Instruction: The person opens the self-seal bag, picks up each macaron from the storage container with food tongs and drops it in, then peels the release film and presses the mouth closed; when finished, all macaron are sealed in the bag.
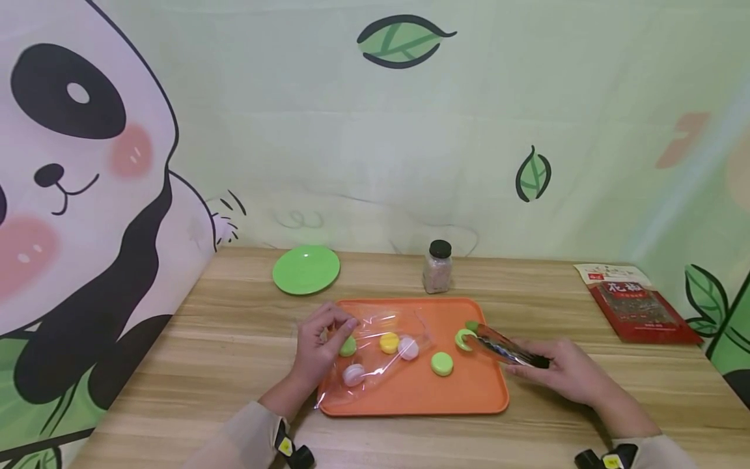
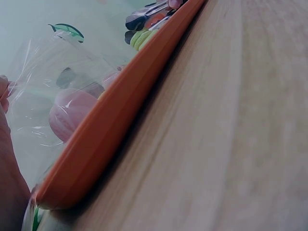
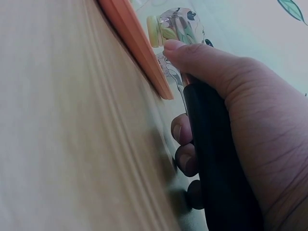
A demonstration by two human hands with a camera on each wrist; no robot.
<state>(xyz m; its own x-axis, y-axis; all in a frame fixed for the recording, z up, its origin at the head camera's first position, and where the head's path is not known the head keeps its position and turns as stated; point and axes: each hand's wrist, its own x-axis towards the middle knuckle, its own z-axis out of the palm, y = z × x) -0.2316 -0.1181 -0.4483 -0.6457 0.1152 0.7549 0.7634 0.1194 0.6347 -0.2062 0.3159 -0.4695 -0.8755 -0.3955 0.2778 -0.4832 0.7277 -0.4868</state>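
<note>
Head: we see bench either side of orange tray; left grip pinches clear bag over it, right grip clasps tongs, tips at green macaron inside right edge. Left wrist: bag rises above tray rim. Right wrist: we see fingers round black handle.

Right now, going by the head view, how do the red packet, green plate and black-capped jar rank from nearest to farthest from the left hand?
From the left hand:
1. Green plate, just beyond the hand.
2. Black-capped jar, beyond it to the right.
3. Red packet, far right.
</note>
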